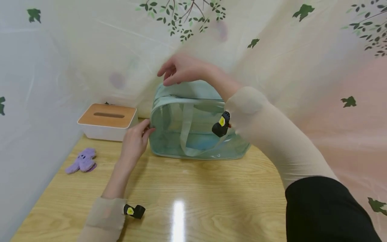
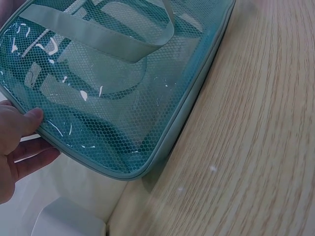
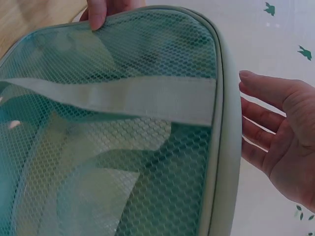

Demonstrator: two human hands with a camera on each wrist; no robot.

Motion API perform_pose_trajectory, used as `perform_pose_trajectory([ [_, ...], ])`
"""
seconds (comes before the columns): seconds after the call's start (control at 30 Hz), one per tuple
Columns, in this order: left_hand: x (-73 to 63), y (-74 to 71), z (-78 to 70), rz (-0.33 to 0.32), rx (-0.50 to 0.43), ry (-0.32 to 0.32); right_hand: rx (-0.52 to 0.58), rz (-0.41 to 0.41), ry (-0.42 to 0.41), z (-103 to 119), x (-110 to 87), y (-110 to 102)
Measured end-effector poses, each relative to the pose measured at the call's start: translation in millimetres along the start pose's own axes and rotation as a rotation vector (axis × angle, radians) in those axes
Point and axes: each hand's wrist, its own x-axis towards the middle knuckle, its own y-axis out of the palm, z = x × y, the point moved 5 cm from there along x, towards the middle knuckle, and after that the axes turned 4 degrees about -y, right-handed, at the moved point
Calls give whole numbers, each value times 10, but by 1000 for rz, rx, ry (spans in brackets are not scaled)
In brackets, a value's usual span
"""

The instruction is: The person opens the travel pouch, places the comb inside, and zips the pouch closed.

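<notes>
A see-through pale green bag (image 1: pixel 169 143) with a honeycomb-patterned front stands upright on the table. A flat strap handle (image 2: pixel 93 34) hangs down across its front. At the bag's left side, my left hand (image 1: pixel 134 141) pinches the edge, its thumb (image 2: pixel 33 118) on the front and its fingers behind. My right hand (image 1: pixel 185 69) hovers over the bag's top with loosely bent fingers. In the right wrist view that hand (image 3: pixel 290 132) is beside the bag's rim, apart from it, holding nothing.
Left of the bag is a white box with a wooden slotted lid (image 1: pixel 113 116). A small purple plush toy (image 1: pixel 83 161) lies near the table's left edge. Behind everything hangs a leaf-printed curtain (image 1: pixel 272 67). The wooden table (image 1: pixel 211 195) extends in front of the bag.
</notes>
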Motion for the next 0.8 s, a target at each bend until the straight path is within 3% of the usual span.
perform_pose_trajectory([
  [0.23, 1, 3, 28, -2, -6, -5, -81, 110, -30, 92, 204, 167],
  [0.37, 11, 17, 31, 5, -10, 1, -97, 167, -7, 114, 264, 244],
  [0.8, 52, 22, 61, 22, -19, -13, -254, 203, 21, 183, 359, 350],
])
